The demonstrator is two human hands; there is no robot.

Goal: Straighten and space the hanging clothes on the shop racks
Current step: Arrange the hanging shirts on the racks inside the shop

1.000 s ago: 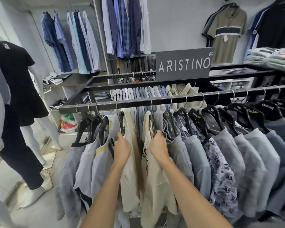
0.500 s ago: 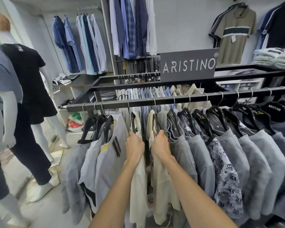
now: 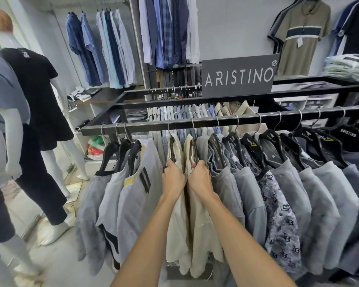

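Fingers curled tight: left hand point(image 3: 174, 179) grips the left cream shirt point(image 3: 177, 235) at its shoulder, right hand point(image 3: 201, 180) grips the right cream shirt point(image 3: 203, 235), both mid-rail point(image 3: 145, 127). Bare rail separates grey shirts point(image 3: 133, 204) leftward; packed shirts point(image 3: 247, 204) crowd rightward.

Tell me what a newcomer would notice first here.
Mid-frame, the left hand grips the left cream shirt and the right hand the right cream shirt on the black rail. The grey ARISTINO sign stands just behind it; a mannequin in black stands at left.
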